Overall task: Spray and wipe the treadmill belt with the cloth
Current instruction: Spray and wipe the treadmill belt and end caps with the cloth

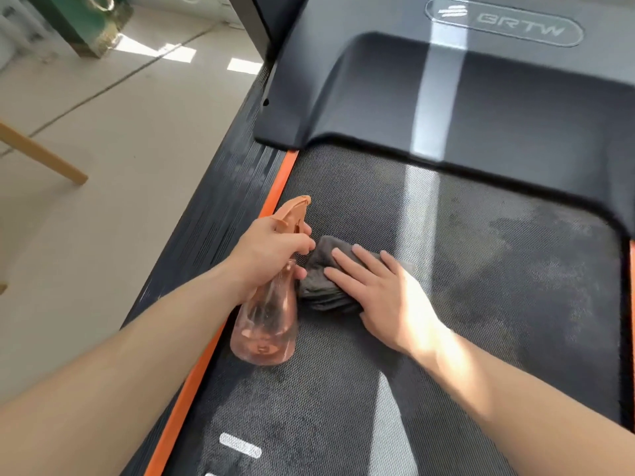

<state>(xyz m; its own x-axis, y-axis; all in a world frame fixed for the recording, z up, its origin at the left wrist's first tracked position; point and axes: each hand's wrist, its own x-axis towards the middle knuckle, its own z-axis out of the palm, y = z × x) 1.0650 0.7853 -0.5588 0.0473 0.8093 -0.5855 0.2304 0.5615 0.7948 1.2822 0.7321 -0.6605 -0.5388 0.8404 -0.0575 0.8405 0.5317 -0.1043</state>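
The dark textured treadmill belt (498, 269) fills the middle and right of the view, with darker damp-looking patches. A folded grey cloth (319, 290) lies on the belt near its left side. My right hand (378, 293) presses flat on the cloth, fingers spread and pointing left. My left hand (271, 249) grips the neck of a translucent orange spray bottle (268, 324), held just above the belt's left edge, nozzle pointing away from me. The bottle sits right beside the cloth.
An orange strip (275, 197) borders the belt on the left, with a ribbed black side rail (213, 221) beyond it. The black motor cover (446, 97) rises at the far end. Pale floor, a wooden leg (41, 152) and a green object (82, 22) lie to the left.
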